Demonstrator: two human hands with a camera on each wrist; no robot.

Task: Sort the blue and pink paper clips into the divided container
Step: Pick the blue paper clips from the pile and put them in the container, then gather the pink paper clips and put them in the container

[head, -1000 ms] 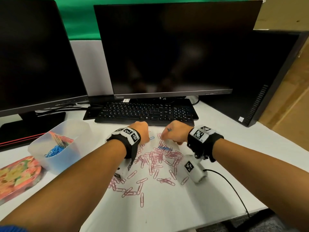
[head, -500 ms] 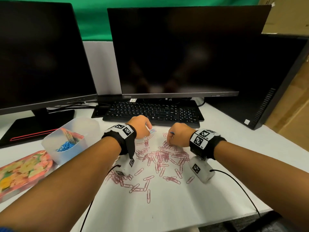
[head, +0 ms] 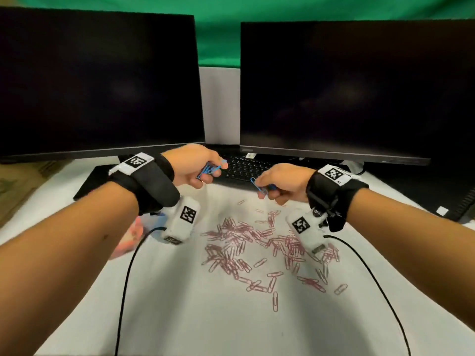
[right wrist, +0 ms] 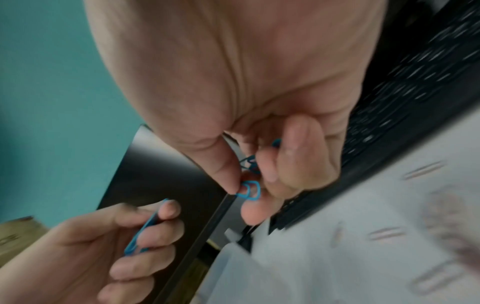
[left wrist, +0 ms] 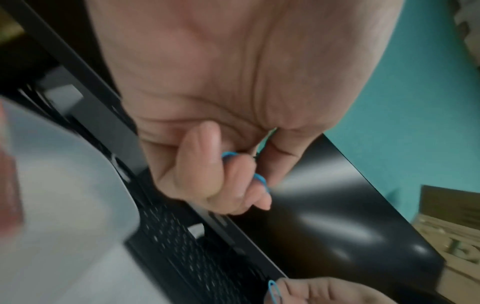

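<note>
Both hands are raised above the white table, in front of the keyboard. My left hand grips a small bunch of blue paper clips, whose blue loops show between its curled fingers. My right hand pinches more blue clips between thumb and fingertips. Below the hands, a loose pile of pink paper clips is spread over the table. The divided container is mostly hidden behind my left forearm; only a blurred blue and pink edge shows.
Two dark monitors stand at the back, with a black keyboard beneath them, right behind the hands. Wrist camera cables trail across the table towards me. A brown cardboard surface lies at the far left.
Both hands have lifted off the clip pile, carrying blue clips, and have drawn closer together. The view has swung left, and the container is now behind my left forearm.
</note>
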